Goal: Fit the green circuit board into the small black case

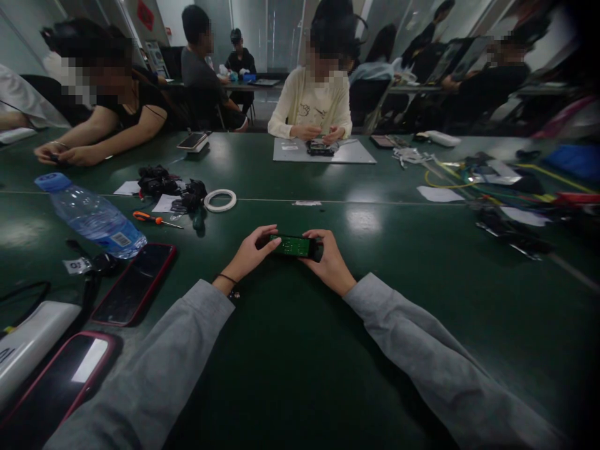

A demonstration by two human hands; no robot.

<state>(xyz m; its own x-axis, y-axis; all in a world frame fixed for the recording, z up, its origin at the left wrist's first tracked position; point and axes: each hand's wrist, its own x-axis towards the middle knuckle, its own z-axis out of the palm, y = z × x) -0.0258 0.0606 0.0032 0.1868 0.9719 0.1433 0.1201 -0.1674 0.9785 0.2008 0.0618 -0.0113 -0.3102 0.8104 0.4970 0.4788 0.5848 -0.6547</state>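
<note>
Both my hands hold a small black device with a green circuit board (294, 245) showing, low over the dark green table (398, 262). My left hand (250, 253) grips its left end, fingers curled over the top edge. My right hand (328, 259) grips the right end, fingers wrapped round it. Grey sleeves cover both my forearms, and a thin dark band sits on my left wrist.
At left lie a water bottle (91, 215), two red-cased phones (134, 284) (70, 375), an orange-handled screwdriver (154, 219), black parts (166, 184) and a white tape ring (220, 200). A person in cream (312, 103) works opposite at a grey mat (323, 152). Cables and papers (492, 187) crowd the right.
</note>
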